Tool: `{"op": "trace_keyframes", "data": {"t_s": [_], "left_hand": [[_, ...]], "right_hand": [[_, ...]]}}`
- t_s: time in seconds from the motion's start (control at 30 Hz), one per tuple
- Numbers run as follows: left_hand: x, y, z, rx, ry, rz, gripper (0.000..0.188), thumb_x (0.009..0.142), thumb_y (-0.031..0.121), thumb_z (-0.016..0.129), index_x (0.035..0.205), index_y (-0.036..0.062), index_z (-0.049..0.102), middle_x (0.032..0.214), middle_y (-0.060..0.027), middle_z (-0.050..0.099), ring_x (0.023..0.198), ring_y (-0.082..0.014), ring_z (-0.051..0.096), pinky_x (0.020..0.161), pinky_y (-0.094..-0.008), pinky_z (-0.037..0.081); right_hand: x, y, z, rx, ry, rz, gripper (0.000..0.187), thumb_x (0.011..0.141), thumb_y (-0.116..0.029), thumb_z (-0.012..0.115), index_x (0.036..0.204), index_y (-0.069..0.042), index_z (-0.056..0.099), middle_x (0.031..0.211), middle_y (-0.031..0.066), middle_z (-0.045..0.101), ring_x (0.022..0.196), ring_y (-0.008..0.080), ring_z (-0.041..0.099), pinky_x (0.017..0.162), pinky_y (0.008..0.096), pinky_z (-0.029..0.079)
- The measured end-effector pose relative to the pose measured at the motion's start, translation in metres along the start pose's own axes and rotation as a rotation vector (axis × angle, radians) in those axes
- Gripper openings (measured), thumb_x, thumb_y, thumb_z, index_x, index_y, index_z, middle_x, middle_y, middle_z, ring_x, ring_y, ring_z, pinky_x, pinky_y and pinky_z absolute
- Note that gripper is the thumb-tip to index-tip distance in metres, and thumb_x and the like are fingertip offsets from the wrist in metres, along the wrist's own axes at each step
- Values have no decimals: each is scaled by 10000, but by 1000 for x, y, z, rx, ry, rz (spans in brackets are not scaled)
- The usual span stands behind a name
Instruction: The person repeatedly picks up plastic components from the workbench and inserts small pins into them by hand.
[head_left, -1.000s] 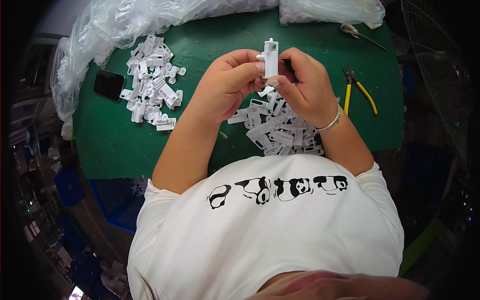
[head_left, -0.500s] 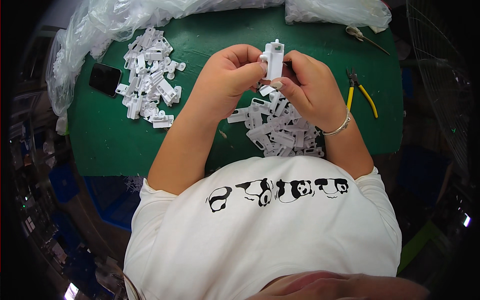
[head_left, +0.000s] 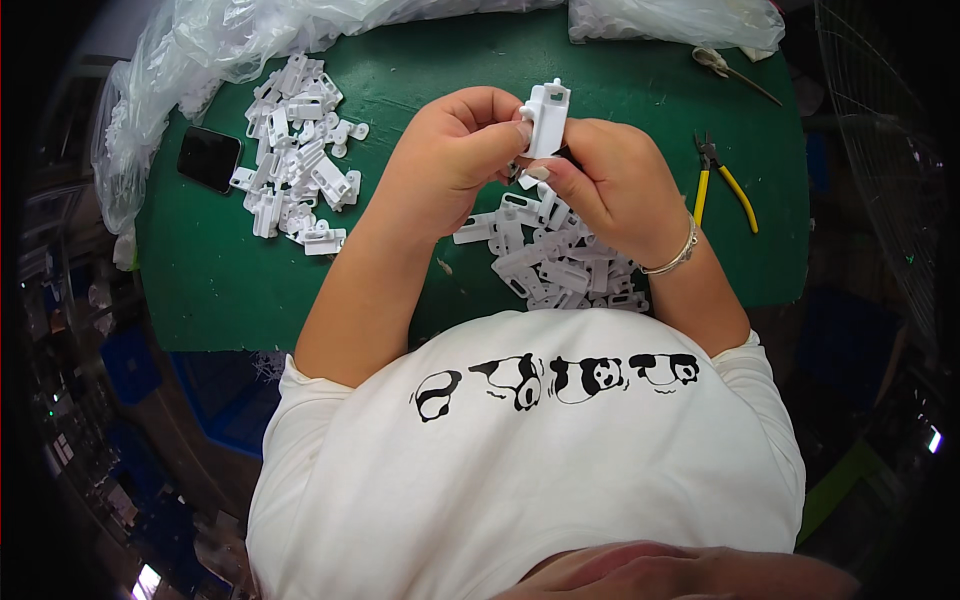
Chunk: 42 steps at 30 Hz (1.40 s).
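A white plastic part (head_left: 548, 115), long and narrow with a small slot near its top, stands tilted between my hands. My left hand (head_left: 455, 155) grips its left side, thumb pressed on it and fingers curled behind. My right hand (head_left: 625, 180) is closed at its lower end, with the thumb against that end. Something small and dark shows by the right fingers; I cannot make out what it is. Below my hands lies a pile of similar white plastic parts (head_left: 560, 265). A second pile of white parts (head_left: 300, 150) spreads to the left of my left forearm.
A black phone (head_left: 209, 158) lies at the left on the green table (head_left: 400, 75). Yellow-handled cutting pliers (head_left: 707, 165) and a thin tool with a wrapped end (head_left: 735, 75) rest at the right. Clear plastic bags (head_left: 250, 40) line the far edge.
My right hand has moved slightly left and its fingers have closed in nearer the part's lower end. The part leans a little more to the right. My left hand has barely moved.
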<state>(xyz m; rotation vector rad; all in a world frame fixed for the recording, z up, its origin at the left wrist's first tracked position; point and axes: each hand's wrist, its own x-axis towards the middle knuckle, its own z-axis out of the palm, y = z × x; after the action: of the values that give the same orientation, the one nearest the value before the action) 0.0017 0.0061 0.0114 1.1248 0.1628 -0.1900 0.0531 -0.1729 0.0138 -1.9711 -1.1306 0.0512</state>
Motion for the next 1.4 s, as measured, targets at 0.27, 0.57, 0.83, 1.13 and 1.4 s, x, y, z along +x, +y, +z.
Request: {"op": "trace_keyframes", "data": {"t_s": [0.27,0.57,0.83,1.13,1.4], "left_hand": [[-1,1,0,-34,11,0,126,839,73,584,932,-12,594,804,-51,620,678,-80,559,568,-214,410],[6,-3,-13,961,206,126,217,807,169,629,901,-27,640,755,-59,641,683,-111,556,623,-260,445],[18,-3,-27,542,180,84,233,824,203,623,945,5,632,837,-37,656,712,-87,552,649,-245,435],[27,-24,-31,671,93,79,217,823,173,639,939,-11,623,816,-46,647,722,-114,585,647,-248,459],[12,-14,-12,1295,30,277,193,815,172,629,913,7,654,789,-154,652,722,-307,623,682,-384,486]], "right_hand": [[-2,0,-3,29,131,95,414,776,-379,747,723,-35,522,569,61,470,489,198,452,451,295,362],[0,11,-7,207,308,157,414,873,-376,663,759,-15,495,591,22,445,538,94,387,483,255,343],[1,12,-5,233,336,209,426,926,-391,584,775,-2,500,587,36,461,538,115,405,502,270,359],[5,18,-1,-33,333,243,331,836,-319,666,780,-16,546,647,118,556,569,273,543,537,368,428],[6,15,4,-39,311,251,323,818,-301,693,787,-15,547,619,78,509,538,203,480,510,334,393]]}}
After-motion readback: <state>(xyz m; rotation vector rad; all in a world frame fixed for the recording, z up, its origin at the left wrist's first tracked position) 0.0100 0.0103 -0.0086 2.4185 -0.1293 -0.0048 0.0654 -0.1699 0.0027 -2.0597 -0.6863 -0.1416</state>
